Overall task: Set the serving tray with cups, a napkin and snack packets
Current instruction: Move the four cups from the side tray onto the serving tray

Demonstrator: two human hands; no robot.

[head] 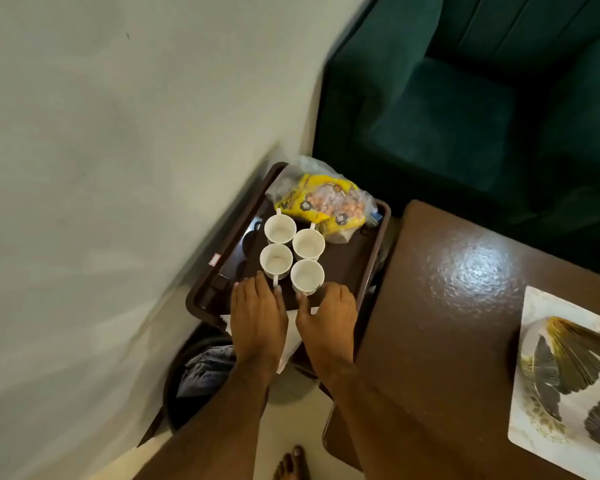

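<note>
**Tray nearly set, napkin going down last**

Fingers (253,289) of the left hand (258,320) lie flat and spread, palm down, gripping nothing; the right hand (326,323) is the same, its fingertips just beside the nearest cup. Both press on a white napkin (291,341) at the near end of the tray (most of it hidden beneath the palms, so whether it lies smooth I cannot tell).

From the head view, the brown serving tray (368,268) already carries four white cups (293,252), upright in a tight two-by-two cluster at its middle, and yellow snack packets (323,202) heaped at the far end, one touching a cup. By my reckoning all three kinds of item are aboard, and only settling the napkin remains; its near corner seems to overhang the rim.

Around it: a pale wall to the left, a dark green sofa (465,98) beyond, a glossy brown table (465,306) just beside the tray bearing a patterned placemat (568,368). A dark bin (201,368) sits below. Nothing blocks the hands, though the closest cup crowds the napkin's far edge.
</note>
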